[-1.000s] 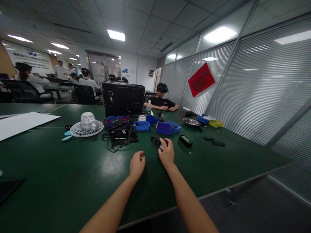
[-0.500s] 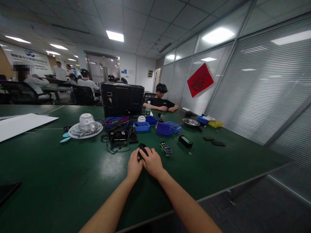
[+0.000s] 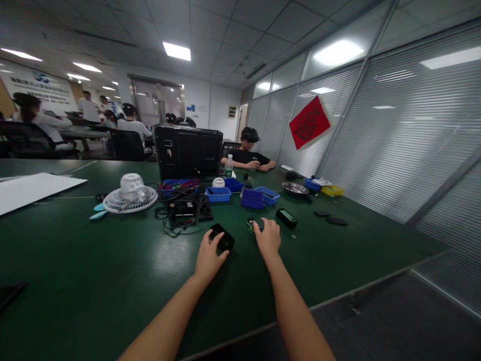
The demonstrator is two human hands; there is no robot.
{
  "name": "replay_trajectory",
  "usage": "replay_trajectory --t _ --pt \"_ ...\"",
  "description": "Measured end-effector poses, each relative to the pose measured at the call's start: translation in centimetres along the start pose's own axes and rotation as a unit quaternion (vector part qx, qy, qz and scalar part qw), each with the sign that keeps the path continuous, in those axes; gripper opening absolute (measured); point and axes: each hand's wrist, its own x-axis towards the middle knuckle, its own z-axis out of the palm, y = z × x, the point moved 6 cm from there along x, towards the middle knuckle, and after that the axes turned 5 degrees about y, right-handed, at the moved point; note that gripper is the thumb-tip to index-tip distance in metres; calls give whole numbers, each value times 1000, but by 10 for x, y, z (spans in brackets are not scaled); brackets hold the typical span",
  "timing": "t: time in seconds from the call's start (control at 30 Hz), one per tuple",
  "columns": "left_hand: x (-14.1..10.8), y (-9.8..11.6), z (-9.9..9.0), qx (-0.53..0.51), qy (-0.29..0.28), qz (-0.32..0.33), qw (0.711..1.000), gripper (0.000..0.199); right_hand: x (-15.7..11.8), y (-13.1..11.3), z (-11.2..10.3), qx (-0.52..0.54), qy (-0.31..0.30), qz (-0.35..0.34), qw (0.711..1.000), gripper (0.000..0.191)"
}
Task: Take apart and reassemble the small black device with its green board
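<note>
A black box-shaped case rests on the green table, with the fingers of my left hand on its near left side. To the right, my right hand is over a small stack of green circuit boards, thumb and fingers round it, and mostly covers it. Just beyond that hand lies an open black case with a green inside. A small pale ring is on the table to its right.
Behind are blue trays, a black device with tangled cables, a white fan part, a metal bowl and a large black panel. A person sits across the table. Two flat black pieces lie at right.
My right hand has left the black case and moved right onto the circuit boards. My left hand stays at the case, which now shows more of itself.
</note>
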Motion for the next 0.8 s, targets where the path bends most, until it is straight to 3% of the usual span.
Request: replay_trajectory --t 0.1,0.2,0.27,0.33,0.4,0.53,0.57,0.63,0.7,0.73,0.8 --pt "1 0 0 7 -3 -3 1000 43 4 21 15 -70 -91 33 993 58" --pt "1 -1 0 11 -4 -2 1000 33 2 27 32 -70 -165 42 983 53" --pt "1 -2 0 10 -1 -1 1000 29 4 30 36 -17 -164 73 984 45" --pt "1 -3 0 8 -1 -2 1000 26 7 34 37 104 -154 139 973 35" --pt "1 -3 0 10 -4 -4 1000 25 6 40 42 278 -165 244 914 27" --pt "1 -2 1 15 -7 -5 1000 26 -3 39 54 544 -196 410 706 20" --pt "1 -2 1 16 -8 -6 1000 26 -3 39 56 573 -197 426 672 18" --pt "1 -2 1 18 -11 -9 1000 26 -4 40 58 602 -190 443 637 15" --pt "1 -2 1 18 -11 -10 1000 26 -3 42 59 605 -182 445 634 12" --pt "1 -2 1 17 -10 -10 1000 27 -3 44 60 596 -179 440 647 12" --pt "0 -1 1 16 -11 -12 1000 27 0 48 58 542 -163 411 714 14"
